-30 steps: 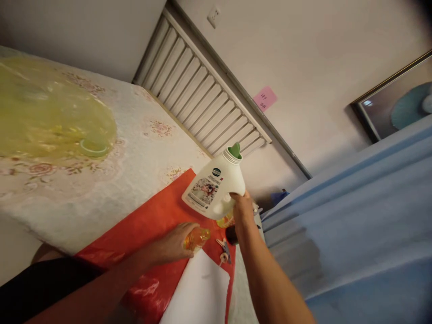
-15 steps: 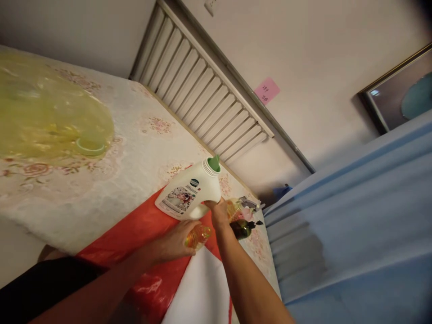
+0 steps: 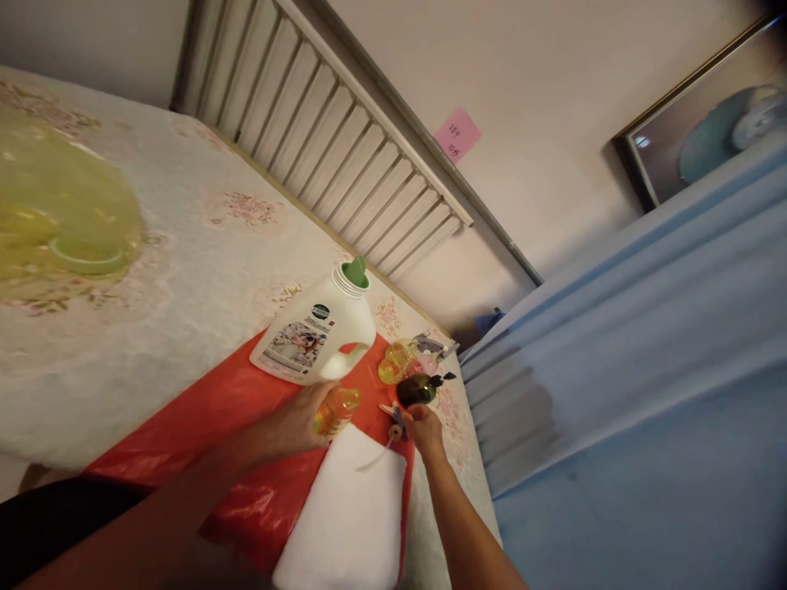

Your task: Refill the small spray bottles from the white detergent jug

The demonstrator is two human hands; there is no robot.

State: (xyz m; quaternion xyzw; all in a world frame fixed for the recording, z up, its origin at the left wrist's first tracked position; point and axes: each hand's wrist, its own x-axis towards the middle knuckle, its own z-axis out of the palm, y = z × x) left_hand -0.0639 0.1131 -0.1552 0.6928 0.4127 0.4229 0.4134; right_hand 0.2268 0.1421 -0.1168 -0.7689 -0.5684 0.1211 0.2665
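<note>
In my left hand (image 3: 293, 428) is a small clear bottle (image 3: 337, 411) of orange-yellow liquid, tilted, its neck without a cap. My right hand (image 3: 425, 429) pinches a trigger spray head (image 3: 395, 423), whose thin pale tube (image 3: 376, 464) hangs over a white sheet (image 3: 348, 520). Standing beyond my left hand is a large white detergent jug (image 3: 313, 338) with a green pour spout (image 3: 355, 273). Just past my right hand is a dark green pump bottle (image 3: 418, 390), beside a container of yellow liquid (image 3: 393, 364).
Beneath these things lies a red plastic sheet (image 3: 184, 426) on a flowered tablecloth (image 3: 202, 254). A yellow translucent bag (image 3: 67, 205) sits at the left. Behind the table are a radiator (image 3: 332, 123) and a wall; a blue curtain (image 3: 615, 369) hangs at the right.
My right hand has left the detergent jug's handle side, moved right and toward me, and now holds the spray head. My left hand still holds the small bottle. The view has shifted right.
</note>
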